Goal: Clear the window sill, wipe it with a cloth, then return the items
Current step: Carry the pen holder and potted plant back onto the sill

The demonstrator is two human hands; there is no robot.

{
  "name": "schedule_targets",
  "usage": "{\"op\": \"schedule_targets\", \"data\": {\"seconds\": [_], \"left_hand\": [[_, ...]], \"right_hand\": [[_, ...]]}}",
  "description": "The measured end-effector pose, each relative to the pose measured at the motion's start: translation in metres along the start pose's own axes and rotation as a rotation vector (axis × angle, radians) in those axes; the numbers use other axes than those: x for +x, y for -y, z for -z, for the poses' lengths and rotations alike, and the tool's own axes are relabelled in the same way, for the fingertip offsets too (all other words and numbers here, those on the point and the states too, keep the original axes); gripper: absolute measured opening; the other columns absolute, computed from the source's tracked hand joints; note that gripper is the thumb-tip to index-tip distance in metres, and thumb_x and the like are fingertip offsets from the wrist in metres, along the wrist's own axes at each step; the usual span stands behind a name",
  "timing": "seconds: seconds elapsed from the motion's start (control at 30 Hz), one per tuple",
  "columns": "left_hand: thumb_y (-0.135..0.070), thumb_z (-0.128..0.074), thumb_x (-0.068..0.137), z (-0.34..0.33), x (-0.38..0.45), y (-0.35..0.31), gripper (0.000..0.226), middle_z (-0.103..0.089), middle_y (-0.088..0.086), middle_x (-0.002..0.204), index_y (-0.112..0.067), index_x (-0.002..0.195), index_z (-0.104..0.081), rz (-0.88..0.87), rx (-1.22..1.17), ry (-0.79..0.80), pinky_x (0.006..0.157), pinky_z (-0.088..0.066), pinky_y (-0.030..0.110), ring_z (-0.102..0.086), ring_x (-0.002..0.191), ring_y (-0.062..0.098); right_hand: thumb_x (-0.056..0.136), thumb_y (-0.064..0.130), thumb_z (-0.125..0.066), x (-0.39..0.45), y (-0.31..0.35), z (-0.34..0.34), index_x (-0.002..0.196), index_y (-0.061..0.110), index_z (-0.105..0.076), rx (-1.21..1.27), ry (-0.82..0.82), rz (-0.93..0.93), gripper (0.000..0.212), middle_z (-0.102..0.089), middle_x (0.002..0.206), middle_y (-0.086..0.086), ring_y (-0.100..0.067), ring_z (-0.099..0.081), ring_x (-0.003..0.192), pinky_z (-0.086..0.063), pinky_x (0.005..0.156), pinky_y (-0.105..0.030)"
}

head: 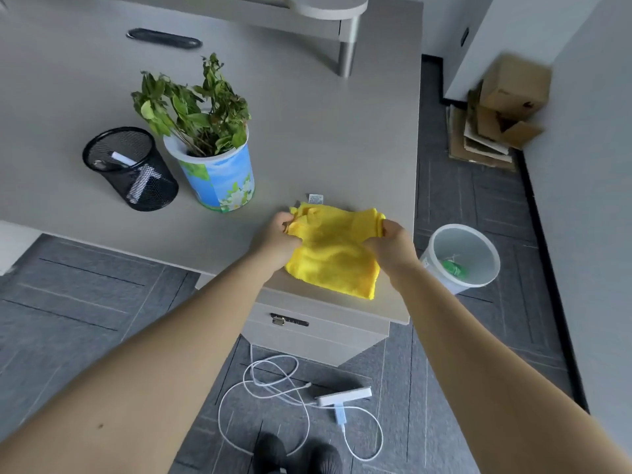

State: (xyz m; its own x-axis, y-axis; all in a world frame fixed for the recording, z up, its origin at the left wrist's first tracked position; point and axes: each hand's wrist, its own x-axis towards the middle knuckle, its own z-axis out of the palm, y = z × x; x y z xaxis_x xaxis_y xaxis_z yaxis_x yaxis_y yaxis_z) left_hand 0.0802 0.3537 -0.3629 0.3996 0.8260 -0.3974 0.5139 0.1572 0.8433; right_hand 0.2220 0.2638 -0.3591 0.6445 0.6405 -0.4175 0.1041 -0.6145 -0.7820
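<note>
A yellow cloth (333, 254) lies folded near the front right corner of a grey desk (307, 131). My left hand (277, 236) pinches its far left corner and my right hand (393, 242) pinches its far right corner. A small white label sticks out at the cloth's far edge. Left of the cloth stands a potted plant (215, 165) in a blue and white flowered pot. Further left is a black mesh pen holder (131, 169) with a few items inside. The window sill is not in sight.
A white waste bin (461, 258) stands on the floor right of the desk. Cardboard boxes (502, 111) are piled against the wall at the far right. A white power strip (343, 396) and looped cables lie on the floor by my feet. A drawer unit sits under the desk.
</note>
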Motion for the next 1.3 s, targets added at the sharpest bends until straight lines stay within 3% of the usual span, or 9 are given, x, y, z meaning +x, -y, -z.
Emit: {"op": "schedule_targets", "data": {"seconds": [0.1,0.17,0.53,0.67,0.9,1.0,1.1,1.2,1.3], "left_hand": [[-0.012,-0.062,0.069,0.016,0.002,0.001,0.057,-0.051,0.016,0.132,-0.007,0.124,-0.046,0.024,-0.051,-0.085,0.103,-0.04,0.042,-0.048,0.12,0.03],[-0.011,-0.058,0.079,0.036,0.004,-0.002,0.044,-0.051,0.016,0.132,-0.007,0.122,-0.048,0.026,-0.079,-0.142,0.103,-0.039,0.039,-0.048,0.121,0.028],[-0.011,-0.062,0.079,0.149,0.012,0.028,0.033,-0.058,0.02,0.119,0.0,0.108,-0.054,-0.001,-0.261,-0.474,0.093,-0.039,0.031,-0.053,0.109,0.028],[-0.013,-0.067,0.075,0.183,0.038,0.049,0.053,-0.047,0.014,0.126,-0.002,0.12,-0.043,-0.019,-0.244,-0.539,0.099,-0.036,0.035,-0.044,0.118,0.027],[-0.021,-0.081,0.056,0.229,0.099,0.068,0.097,-0.031,0.011,0.145,-0.011,0.133,-0.023,-0.129,-0.272,-0.398,0.112,-0.024,0.031,-0.033,0.132,0.021],[-0.013,-0.082,0.049,0.234,0.119,0.071,0.074,-0.054,-0.004,0.111,-0.022,0.106,-0.036,-0.198,-0.315,-0.322,0.089,-0.046,0.017,-0.055,0.103,0.01],[-0.004,-0.08,0.053,0.232,0.127,0.073,0.08,-0.052,-0.003,0.112,-0.014,0.117,-0.034,-0.248,-0.344,-0.3,0.076,-0.044,0.005,-0.053,0.097,0.005],[-0.029,-0.085,0.037,0.232,0.134,0.077,0.097,-0.056,0.002,0.124,-0.022,0.121,-0.037,-0.272,-0.359,-0.3,0.096,-0.047,0.03,-0.057,0.108,0.012],[-0.048,-0.086,0.028,0.233,0.142,0.081,0.089,-0.066,0.005,0.114,-0.029,0.108,-0.05,-0.275,-0.316,-0.323,0.098,-0.045,0.05,-0.061,0.107,0.025]], "right_hand": [[0.082,0.004,-0.049,-0.002,0.015,-0.003,0.136,0.003,-0.035,-0.143,-0.125,0.062,0.056,-0.039,0.138,-0.017,-0.033,-0.04,0.125,-0.038,0.097,-0.035],[0.084,0.006,-0.053,0.001,0.035,-0.013,0.142,0.005,-0.029,-0.16,-0.104,0.176,0.063,-0.03,0.148,-0.015,-0.03,-0.032,0.135,-0.028,0.106,-0.031],[0.071,0.017,-0.077,0.01,0.116,-0.14,0.145,0.008,-0.017,-0.018,0.159,0.369,0.096,-0.026,0.149,-0.013,-0.026,-0.027,0.138,-0.023,0.113,-0.032],[0.067,0.014,-0.079,0.025,0.131,-0.178,0.145,0.007,-0.01,0.05,0.093,0.37,0.105,-0.018,0.153,-0.013,-0.023,-0.017,0.143,-0.017,0.114,-0.03],[0.041,0.028,-0.085,0.053,0.137,-0.216,0.138,0.006,-0.02,0.263,-0.067,0.463,0.118,-0.038,0.139,-0.015,-0.027,-0.038,0.132,-0.032,0.112,-0.046],[0.04,0.029,-0.088,0.062,0.132,-0.221,0.14,0.012,-0.017,0.34,-0.087,0.501,0.123,-0.041,0.139,-0.013,-0.026,-0.042,0.13,-0.037,0.109,-0.049],[0.037,0.045,-0.088,0.068,0.128,-0.226,0.141,0.017,-0.018,0.339,-0.123,0.529,0.129,-0.046,0.137,-0.009,-0.024,-0.046,0.128,-0.04,0.106,-0.05],[0.034,0.056,-0.085,0.072,0.126,-0.23,0.128,0.037,-0.031,0.32,-0.183,0.552,0.109,-0.052,0.129,-0.005,-0.026,-0.048,0.124,-0.041,0.103,-0.052],[0.032,0.055,-0.083,0.072,0.127,-0.234,0.102,0.048,-0.037,0.297,-0.217,0.53,0.083,-0.054,0.12,-0.004,-0.025,-0.051,0.118,-0.043,0.102,-0.048]]}}
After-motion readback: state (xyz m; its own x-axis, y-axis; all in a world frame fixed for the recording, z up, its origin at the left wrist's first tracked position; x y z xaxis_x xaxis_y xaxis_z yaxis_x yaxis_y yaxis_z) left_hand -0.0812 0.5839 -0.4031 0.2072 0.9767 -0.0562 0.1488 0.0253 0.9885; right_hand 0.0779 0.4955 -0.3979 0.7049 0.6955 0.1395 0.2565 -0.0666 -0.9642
